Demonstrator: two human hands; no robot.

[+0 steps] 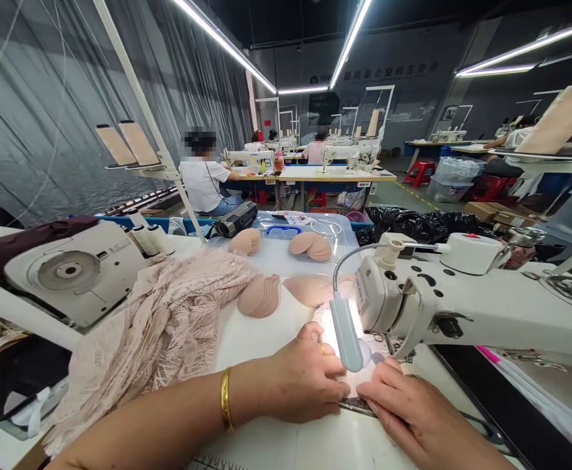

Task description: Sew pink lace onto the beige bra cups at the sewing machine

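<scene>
My left hand (300,375), wearing a gold bracelet (226,398) at the wrist, has its fingers bent and pressed on a pale pink fabric piece (352,385) beside the needle area of a white sewing machine (384,294). From the other side, my right hand (406,398) pinches the near edge of the same piece. A grey gooseneck lamp (345,336) lights the fabric brightly and hides the needle and part of the work. Behind my hands lies a beige moulded cup piece (305,290), partly covered by the machine head.
Left of my hands are heaped pale pink lace (168,320) and a fanned stack of bra pads (259,297). More pads (311,246) rest on a clear plastic box lid (276,261). A second machine (78,267) stands at left. A co-worker (205,176) sits ahead.
</scene>
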